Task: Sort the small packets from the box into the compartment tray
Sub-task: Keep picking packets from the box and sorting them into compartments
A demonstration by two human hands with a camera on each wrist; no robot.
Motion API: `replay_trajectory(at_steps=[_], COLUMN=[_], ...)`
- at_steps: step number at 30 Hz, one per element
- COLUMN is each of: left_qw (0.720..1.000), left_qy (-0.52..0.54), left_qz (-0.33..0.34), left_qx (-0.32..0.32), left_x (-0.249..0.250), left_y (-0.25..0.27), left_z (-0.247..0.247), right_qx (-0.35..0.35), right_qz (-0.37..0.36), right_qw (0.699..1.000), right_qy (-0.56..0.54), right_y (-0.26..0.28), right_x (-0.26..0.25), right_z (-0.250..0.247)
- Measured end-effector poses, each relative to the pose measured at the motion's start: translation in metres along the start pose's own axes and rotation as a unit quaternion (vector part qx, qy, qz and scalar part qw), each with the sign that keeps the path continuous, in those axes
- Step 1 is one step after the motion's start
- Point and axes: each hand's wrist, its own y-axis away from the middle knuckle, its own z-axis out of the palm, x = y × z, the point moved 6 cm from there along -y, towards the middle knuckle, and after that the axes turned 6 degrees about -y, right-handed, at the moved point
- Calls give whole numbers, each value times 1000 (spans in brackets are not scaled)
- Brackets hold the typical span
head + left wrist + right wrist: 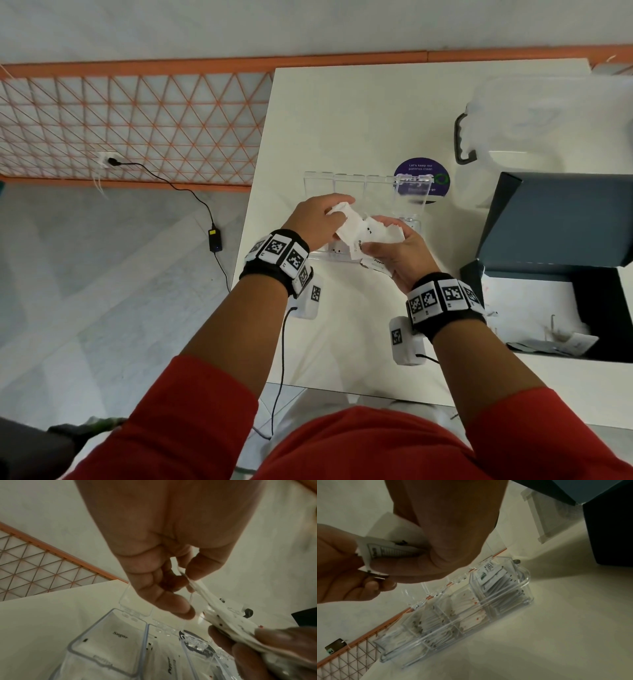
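The white table point(342, 325) fills the middle. The dark box point(561, 219) sits at right. The clear compartment tray point(318, 181) is centre. Above it, the left hand point(318, 222) and right hand point(400, 253) both pinch small white packets point(370, 229).

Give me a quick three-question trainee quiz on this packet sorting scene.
1. True or false: both hands hold white packets above the clear tray.
2. Which word is printed on the packet in the tray's end compartment in the left wrist view? A) Salt B) Sugar C) Coffee
3. Fill in: the dark box stands on the person's ____ side of the table.

Key:
1. True; the left hand pinches one end and the right hand grips the bunch.
2. B, the Sugar packet.
3. right
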Motion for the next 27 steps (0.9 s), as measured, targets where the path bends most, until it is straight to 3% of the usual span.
replay_trajectory(at_steps=[4,9,13,17,23,27], left_qw=[999,999,999,997,987,984], left_qy=[-29,24,26,38,-74,-113], left_qz=[23,33,17,-6,-72,-64], left_qx=[-9,24,22,68,120,126], left_x=[1,-1,-12,-31,-64,-66], left_y=[-1,1,3,2,-4,-5], left_z=[2,6,3,-13,-23,-11], right_qx=[-11,7,22,30,30,30], right_qz=[3,-11,-10,-11,-6,-5], right_qw=[1000,1000,1000,999,999,999], right_qy=[-4,8,16,24,34,24], right_y=[1,1,-2,-4,-5,-5], right_x=[-4,-8,-7,-5,-5,-4], right_z=[7,12,10,8,4,4])
